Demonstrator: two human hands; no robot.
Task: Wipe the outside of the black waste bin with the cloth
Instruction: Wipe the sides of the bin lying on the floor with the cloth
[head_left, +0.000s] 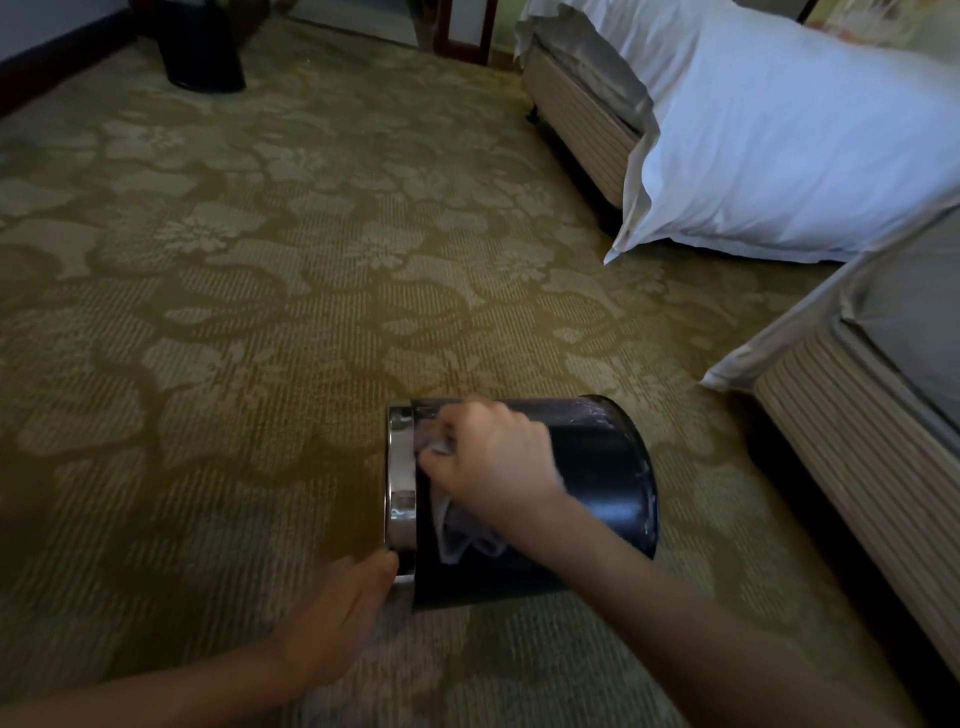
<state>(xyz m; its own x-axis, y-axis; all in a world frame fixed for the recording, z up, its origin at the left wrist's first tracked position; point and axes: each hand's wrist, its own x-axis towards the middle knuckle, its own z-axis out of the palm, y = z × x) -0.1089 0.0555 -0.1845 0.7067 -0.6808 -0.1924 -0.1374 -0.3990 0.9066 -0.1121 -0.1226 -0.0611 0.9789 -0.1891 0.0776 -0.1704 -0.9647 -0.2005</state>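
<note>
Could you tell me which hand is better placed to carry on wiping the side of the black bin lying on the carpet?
The right hand. It grips the grey cloth against the black cylindrical waste bin. The left hand only steadies its shiny metal rim.

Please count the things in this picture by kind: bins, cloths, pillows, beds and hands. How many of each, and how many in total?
Black waste bins: 2 (one on its side, one upright far back)
Cloth: 1
Pillow: 1
Beds: 2 ()
Hands: 2 (left hand, right hand)
Total: 8
</note>
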